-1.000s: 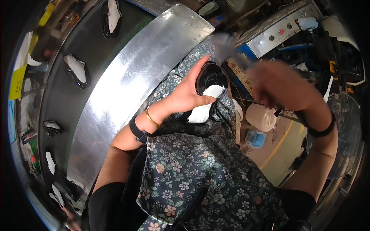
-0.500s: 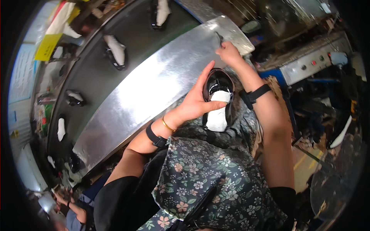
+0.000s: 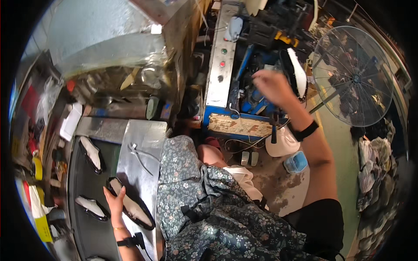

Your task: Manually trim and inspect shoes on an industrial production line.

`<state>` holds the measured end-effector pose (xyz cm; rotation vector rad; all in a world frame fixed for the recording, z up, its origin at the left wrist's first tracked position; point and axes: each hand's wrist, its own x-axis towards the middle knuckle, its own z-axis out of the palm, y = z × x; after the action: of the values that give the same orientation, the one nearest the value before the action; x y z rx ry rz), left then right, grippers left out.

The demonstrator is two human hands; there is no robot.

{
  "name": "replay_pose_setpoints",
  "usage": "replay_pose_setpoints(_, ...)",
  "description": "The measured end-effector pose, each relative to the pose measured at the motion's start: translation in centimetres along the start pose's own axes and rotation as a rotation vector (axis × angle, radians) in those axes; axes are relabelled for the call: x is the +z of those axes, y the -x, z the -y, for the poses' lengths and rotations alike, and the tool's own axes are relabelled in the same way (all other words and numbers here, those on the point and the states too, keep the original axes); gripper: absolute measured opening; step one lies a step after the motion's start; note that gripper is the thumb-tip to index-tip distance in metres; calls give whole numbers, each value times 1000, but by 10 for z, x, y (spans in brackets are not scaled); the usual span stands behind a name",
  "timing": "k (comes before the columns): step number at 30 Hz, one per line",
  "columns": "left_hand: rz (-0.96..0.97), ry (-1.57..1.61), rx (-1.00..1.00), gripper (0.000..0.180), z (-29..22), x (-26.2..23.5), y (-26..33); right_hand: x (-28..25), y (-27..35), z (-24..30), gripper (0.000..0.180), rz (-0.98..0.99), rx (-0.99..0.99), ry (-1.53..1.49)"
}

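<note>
My left hand [image 3: 115, 203] grips one end of a glossy black shoe [image 3: 136, 209], whose pale, sole-shaped face is turned up. The shoe lies lengthwise over the metal plate [image 3: 141, 182] where it meets the dark belt. Farther up the plate rests a pair of pincers [image 3: 138, 157] with long grey handles, apart from both hands. My right hand [image 3: 275, 87] is held up over a blue machine, its fingers bent and blurred. Nothing shows in it. Just right of it, another black shoe with a white face [image 3: 297, 71] is set on the machine.
More black shoes [image 3: 91, 208] stand along the dark belt [image 3: 111, 243] at left. A panel with buttons [image 3: 221, 65] fronts the blue machine [image 3: 252, 93]. At right is a large wire-caged fan [image 3: 355, 78]. A blue plastic container [image 3: 296, 162] sits low by my right arm.
My view has turned right. The tool is out of my right hand, which is now over the machine. My left hand has brought the shoe from my lap to the plate's belt side.
</note>
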<state>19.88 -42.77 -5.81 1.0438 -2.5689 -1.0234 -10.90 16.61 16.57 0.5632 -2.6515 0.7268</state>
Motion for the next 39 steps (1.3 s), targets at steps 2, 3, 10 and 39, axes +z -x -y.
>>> replay_pose_setpoints(2, -45, -161, 15, 94, -25, 7, 3, -63, -4, -56, 48, -277, 126, 607)
replay_pose_setpoints(3, -138, -115, 115, 82, -36, 11, 6, -73, 4, -75, 73, -329, 359, 795)
replay_pose_setpoints(10, 196, 719, 249, 43, -123, 52, 52, -41, 20, -112, 74, -488, 450, 319)
replay_pose_setpoints(39, -345, 77, -42, 62, -2, 3, 109, 232, 113, 185, 48, 789, 900, -1824)
